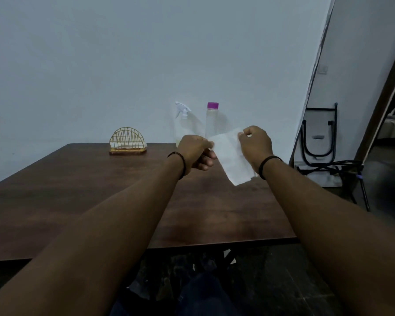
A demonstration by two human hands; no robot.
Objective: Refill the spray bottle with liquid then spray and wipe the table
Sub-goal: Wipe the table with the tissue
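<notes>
Both hands, left (195, 151) and right (255, 141), pinch a white tissue (232, 156) above the surface's (78, 190) far right corner. It hides the bases of the spray bottle (183, 120) and the purple-capped bottle (212, 118) at the far edge.

I see both forearms bare from the bottom of the view up to the wrists, with no sleeve on either. My left hand (195, 151) has a dark beaded bracelet (179, 161) round its wrist, the beads small and round, sitting as one loose loop. My right hand (255, 142) has a plain dark band (268, 164) on its wrist, thinner and smoother than the beaded one, with no beads I can make out. Neither hand shows a ring or a glove. Low in the middle of the view sits dark blue clothing over my lap (201, 295), its cloth too dim to tell further.
</notes>
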